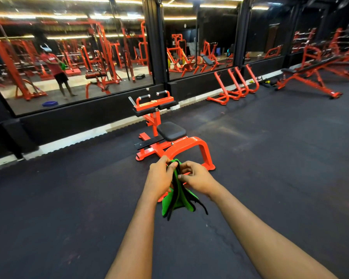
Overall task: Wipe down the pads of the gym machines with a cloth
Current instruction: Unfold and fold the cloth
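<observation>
A green cloth with black edging (178,200) hangs bunched between my two hands at the centre of the view. My left hand (159,177) grips its upper part from the left. My right hand (197,177) pinches the same top fold from the right. Just beyond my hands stands an orange seated calf machine (191,147) with a black seat pad (171,130) and two black knee pads (155,108) higher up. The cloth is in the air, well short of the pads.
Dark rubber floor (270,158) spreads all around. A mirrored wall (73,63) runs behind the machine. Orange stands (236,87) lean against the wall at right, and an orange adjustable bench (314,75) stands further right.
</observation>
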`<state>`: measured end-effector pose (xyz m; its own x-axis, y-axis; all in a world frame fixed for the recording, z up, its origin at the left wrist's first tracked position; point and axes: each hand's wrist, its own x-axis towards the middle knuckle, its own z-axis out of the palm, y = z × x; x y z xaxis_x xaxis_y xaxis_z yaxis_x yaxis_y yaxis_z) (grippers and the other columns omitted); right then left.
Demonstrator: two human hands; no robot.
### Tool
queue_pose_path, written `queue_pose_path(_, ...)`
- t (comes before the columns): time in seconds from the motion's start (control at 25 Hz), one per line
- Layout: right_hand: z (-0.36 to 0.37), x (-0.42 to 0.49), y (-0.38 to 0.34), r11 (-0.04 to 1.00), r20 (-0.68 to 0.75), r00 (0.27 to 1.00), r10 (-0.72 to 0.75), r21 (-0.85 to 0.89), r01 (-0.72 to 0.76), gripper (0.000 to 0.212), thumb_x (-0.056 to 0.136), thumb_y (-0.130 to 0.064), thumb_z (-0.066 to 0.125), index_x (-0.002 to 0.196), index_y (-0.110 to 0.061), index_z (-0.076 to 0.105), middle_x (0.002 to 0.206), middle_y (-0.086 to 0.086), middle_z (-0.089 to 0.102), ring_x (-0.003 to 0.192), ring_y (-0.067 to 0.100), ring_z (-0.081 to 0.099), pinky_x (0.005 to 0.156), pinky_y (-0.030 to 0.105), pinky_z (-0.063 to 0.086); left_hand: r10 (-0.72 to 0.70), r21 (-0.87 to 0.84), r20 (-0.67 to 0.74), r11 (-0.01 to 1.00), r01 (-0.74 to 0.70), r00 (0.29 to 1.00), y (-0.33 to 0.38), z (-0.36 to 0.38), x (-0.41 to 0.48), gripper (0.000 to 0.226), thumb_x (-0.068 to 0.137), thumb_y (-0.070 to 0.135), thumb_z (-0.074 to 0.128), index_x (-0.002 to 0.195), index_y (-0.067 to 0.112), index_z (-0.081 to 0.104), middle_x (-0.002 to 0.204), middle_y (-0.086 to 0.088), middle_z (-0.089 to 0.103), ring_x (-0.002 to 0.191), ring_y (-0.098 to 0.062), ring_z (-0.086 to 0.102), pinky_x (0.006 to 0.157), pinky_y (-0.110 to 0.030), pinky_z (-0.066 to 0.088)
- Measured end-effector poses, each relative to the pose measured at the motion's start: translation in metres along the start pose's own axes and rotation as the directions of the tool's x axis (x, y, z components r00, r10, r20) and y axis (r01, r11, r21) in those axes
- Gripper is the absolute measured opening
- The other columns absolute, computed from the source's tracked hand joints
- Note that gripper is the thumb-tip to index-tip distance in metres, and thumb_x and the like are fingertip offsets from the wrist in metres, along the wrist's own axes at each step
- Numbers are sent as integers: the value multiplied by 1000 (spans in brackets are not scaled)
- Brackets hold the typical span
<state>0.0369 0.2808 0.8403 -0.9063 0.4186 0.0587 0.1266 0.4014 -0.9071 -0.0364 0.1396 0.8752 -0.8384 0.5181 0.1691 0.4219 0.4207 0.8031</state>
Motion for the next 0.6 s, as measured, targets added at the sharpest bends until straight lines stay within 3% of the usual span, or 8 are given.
queue_pose_path(0.12,0,-5,1,997,19,997,-81,-10,81,47,66,-38,78,110,-24,67,106,-4,73,90,13,70,85,35,56,24,-68,32,997,-22,999,8,-3,-2,20,103,27,54,85,17,55,67,-13,64,43,-24,65,38,-31,50)
queue_pose_path(0.28,5,-7,-1,992,-73,992,-105,69,110,34,65,-29,80,95,-25,65,93,-1,74,83,14,69,82,38,56,27,-201,150,980,4,988,2,-13,0,26,107,21,42,87,11,55,68,-16,63,55,-32,70,48,-38,59)
queue_pose_path(0.44,10,-3,-7,985,-97,987,-132,96,141,20,66,-17,68,82,-25,62,80,-7,70,75,12,64,77,39,53,62,-169,69,984,-50,996,-15,-23,4,19,99,2,49,97,19,56,82,-12,67,64,-21,71,56,-34,59)
queue_pose_path(0.52,8,-3,-11,980,-17,991,-135,143,136,23,72,-4,72,85,-20,62,82,-7,69,77,9,62,77,30,51,130,-110,26,986,-126,991,-26,-30,8,42,86,-5,53,110,29,55,100,-2,64,81,-10,66,72,-21,54)
queue_pose_path(0.6,5,-2,-15,971,83,987,-141,206,121,29,80,13,68,93,-11,60,86,-4,66,79,7,61,76,21,49,216,21,96,975,-219,972,-41,-36,15,52,75,6,56,115,39,54,118,7,57,107,-9,55,94,-22,43)
